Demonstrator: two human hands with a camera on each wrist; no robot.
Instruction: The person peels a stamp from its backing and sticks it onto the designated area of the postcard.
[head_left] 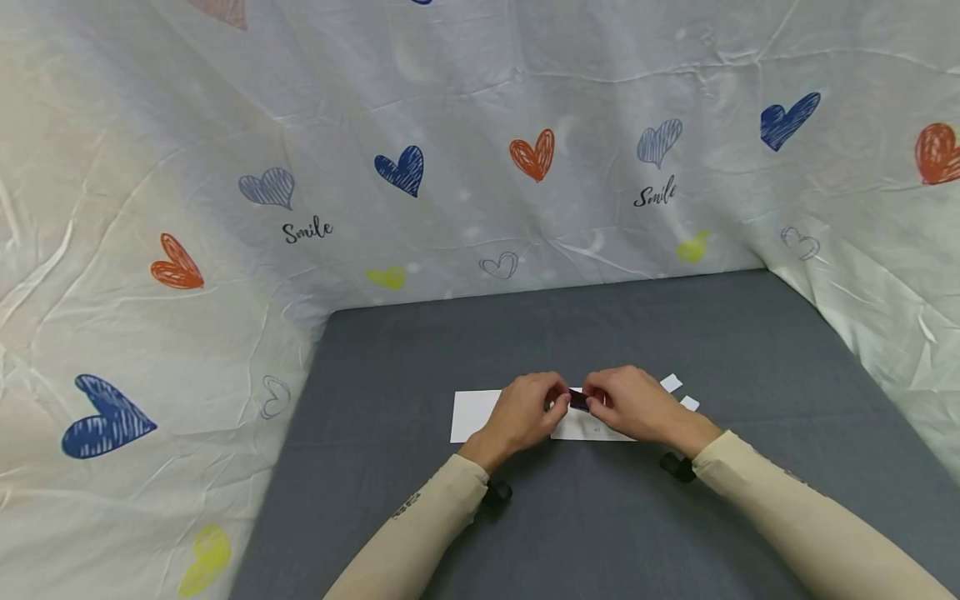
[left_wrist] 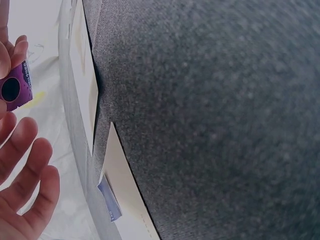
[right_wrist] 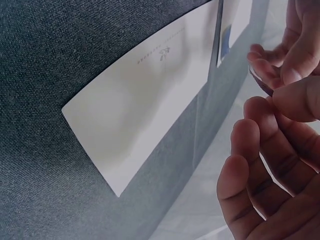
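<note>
Between my two hands is a small dark purple packet [head_left: 578, 401], held above the table. My left hand [head_left: 522, 410] pinches its left end with thumb and forefinger, while my right hand [head_left: 630, 402] pinches the right end. In the left wrist view the packet [left_wrist: 26, 85] shows a dark oval, pale print and a jagged edge. Fingers cover part of it. The right wrist view catches only a thin sliver of it [right_wrist: 261, 82]. Below the hands lie two white cards, a left one [head_left: 472, 414] and a right one [head_left: 585, 427] with faint print.
Two small white pieces [head_left: 671, 382] lie beyond my right hand. A blue-grey slip [left_wrist: 109, 200] lies on the left card. The grey cloth-covered table [head_left: 420, 350] meets a white heart-printed curtain [head_left: 465, 200] at the back and sides.
</note>
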